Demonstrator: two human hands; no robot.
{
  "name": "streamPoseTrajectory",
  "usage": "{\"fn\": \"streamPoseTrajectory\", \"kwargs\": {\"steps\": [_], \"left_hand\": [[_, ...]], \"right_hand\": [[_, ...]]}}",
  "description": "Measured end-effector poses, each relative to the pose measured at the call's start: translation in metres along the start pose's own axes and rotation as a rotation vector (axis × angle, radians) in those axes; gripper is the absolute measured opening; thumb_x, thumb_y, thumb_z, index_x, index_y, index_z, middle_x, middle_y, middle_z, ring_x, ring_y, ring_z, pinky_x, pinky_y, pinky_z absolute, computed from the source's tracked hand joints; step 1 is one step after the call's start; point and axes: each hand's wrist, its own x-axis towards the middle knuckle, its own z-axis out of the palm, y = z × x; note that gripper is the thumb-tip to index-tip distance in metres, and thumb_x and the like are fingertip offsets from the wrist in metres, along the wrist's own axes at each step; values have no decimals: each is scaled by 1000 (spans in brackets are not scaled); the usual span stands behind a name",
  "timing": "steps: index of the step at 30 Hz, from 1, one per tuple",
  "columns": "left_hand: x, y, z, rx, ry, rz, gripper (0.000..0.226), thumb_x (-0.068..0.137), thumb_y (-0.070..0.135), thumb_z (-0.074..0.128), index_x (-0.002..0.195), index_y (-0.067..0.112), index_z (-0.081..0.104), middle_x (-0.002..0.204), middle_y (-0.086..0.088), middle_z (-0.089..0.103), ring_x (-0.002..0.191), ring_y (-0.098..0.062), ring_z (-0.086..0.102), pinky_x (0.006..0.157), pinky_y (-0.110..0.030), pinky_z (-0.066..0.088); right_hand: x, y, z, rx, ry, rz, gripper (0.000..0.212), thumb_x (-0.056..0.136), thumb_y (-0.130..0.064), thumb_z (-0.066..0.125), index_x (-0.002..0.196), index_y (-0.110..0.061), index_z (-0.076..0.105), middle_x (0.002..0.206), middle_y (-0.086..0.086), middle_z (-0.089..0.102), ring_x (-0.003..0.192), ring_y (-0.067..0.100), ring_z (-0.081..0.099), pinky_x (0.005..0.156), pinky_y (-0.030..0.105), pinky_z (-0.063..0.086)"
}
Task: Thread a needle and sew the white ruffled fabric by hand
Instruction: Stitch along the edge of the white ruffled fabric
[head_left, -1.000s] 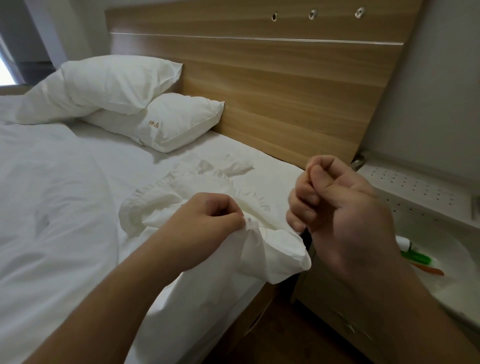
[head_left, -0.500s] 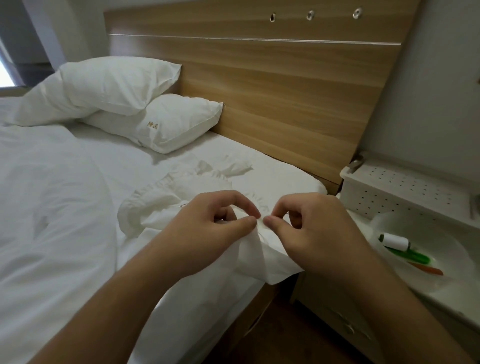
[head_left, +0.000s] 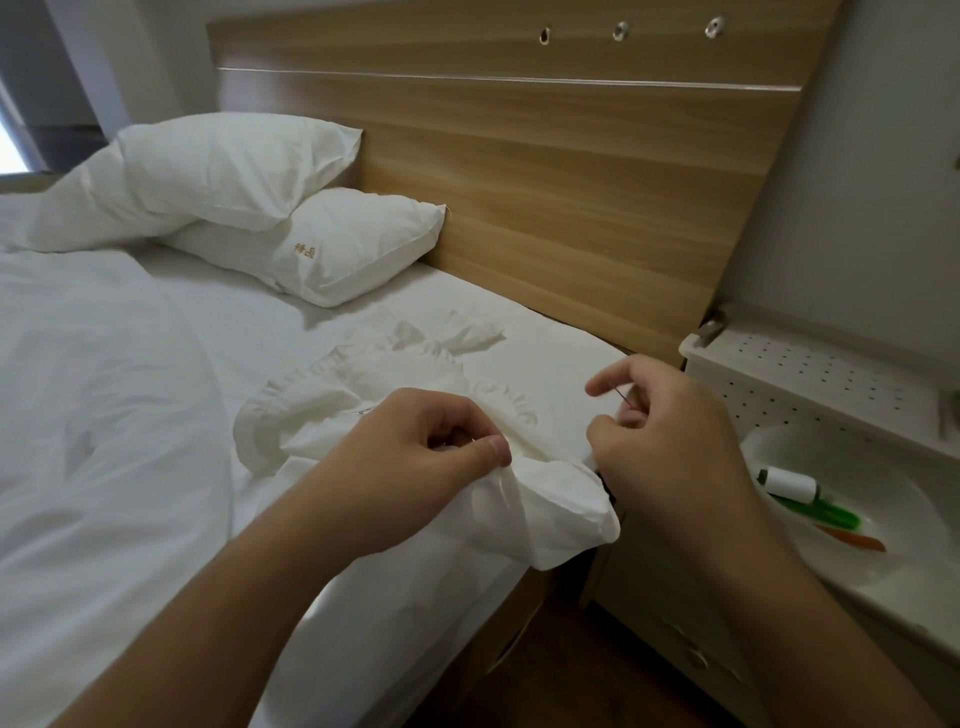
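The left hand (head_left: 415, 457) is pinching the fabric (head_left: 545, 499) on the bed (head_left: 130, 415); the right hand (head_left: 670, 441) is pinching a needle (head_left: 622, 396) just beside it.

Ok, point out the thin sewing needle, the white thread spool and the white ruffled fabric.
thin sewing needle (head_left: 622, 397): head view, mid-shaft.
white thread spool (head_left: 790, 484): head view, its side.
white ruffled fabric (head_left: 395, 371): head view, gathered ruffle.

Two white pillows (head_left: 270, 208) against a wooden headboard (head_left: 545, 171); a white bowl (head_left: 883, 551) on the bedside cabinet (head_left: 810, 374).
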Motion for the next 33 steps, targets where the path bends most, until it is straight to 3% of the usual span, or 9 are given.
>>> {"fn": "streamPoseTrajectory", "kwargs": {"steps": [3, 7, 10, 14, 20, 23, 26, 30, 33], "left_hand": [[1, 2, 0, 18, 0, 16, 14, 97, 36, 71, 90, 31, 82, 83, 6, 77, 81, -16, 72, 78, -40, 59], [0, 2, 1, 1, -18, 45, 15, 99, 36, 71, 90, 30, 82, 81, 0, 76, 80, -26, 72, 75, -51, 58], [0, 2, 0, -8, -17, 42, 16, 99, 36, 72, 89, 29, 82, 80, -3, 76, 81, -31, 72, 76, -56, 58], [-1, 4, -1, 0, -22, 15, 15, 98, 34, 72, 88, 29, 82, 81, -2, 77, 81, -30, 73, 76, -54, 59], [-1, 4, -1, 3, -14, -26, 16, 97, 34, 71, 86, 29, 82, 82, 1, 77, 82, -24, 73, 82, -49, 60], [0, 4, -2, 6, -9, -23, 16, 97, 35, 71, 85, 30, 82, 81, 3, 77, 81, -21, 73, 80, -46, 61], [0, 4, -1, 7, -15, -3, 16, 97, 34, 71, 86, 29, 82, 81, 0, 77, 81, -25, 73, 77, -48, 60], [1, 2, -1, -8, -21, 19, 16, 99, 35, 72, 87, 29, 82, 78, -4, 75, 80, -34, 71, 70, -44, 54], [0, 2, -1, 11, -18, 8, 17, 97, 38, 71, 87, 30, 82, 78, -1, 75, 79, -29, 71, 70, -39, 54]], "right_hand": [[-1, -6, -6, 278, -148, -114, 30, 90, 0, 66, 102, -28, 71, 59, 0, 49, 50, 5, 45, 48, 16, 41], [-4, -8, 5, 264, -357, -218, 7, 92, -22, 77, 97, -27, 75, 53, -9, 44, 48, 5, 41, 48, 17, 35], [-6, -5, 11, 222, -342, -256, 9, 91, -31, 77, 85, -26, 74, 51, -10, 45, 47, 6, 40, 45, 18, 32], [-6, -4, 10, 154, -296, -271, 14, 92, -24, 76, 80, -26, 70, 55, -11, 54, 50, 5, 48, 47, 15, 37], [2, 9, 13, -40, 40, -91, 17, 92, -18, 73, 80, -27, 64, 60, -11, 57, 56, 7, 58, 49, 15, 44], [2, 8, 9, 8, -31, -97, 19, 93, -14, 70, 98, -31, 64, 61, -9, 55, 56, 8, 56, 50, 16, 45], [-1, 0, 3, 230, -269, -200, 35, 93, -8, 69, 116, -33, 65, 56, -9, 47, 50, 5, 45, 49, 16, 39], [-4, -3, 10, 159, -341, -346, 3, 94, -26, 74, 92, -28, 74, 55, -8, 51, 51, 7, 46, 49, 18, 36], [-5, 0, 12, 135, -282, -347, 12, 94, -23, 74, 83, -27, 71, 59, -10, 57, 54, 7, 51, 50, 15, 39]]}}
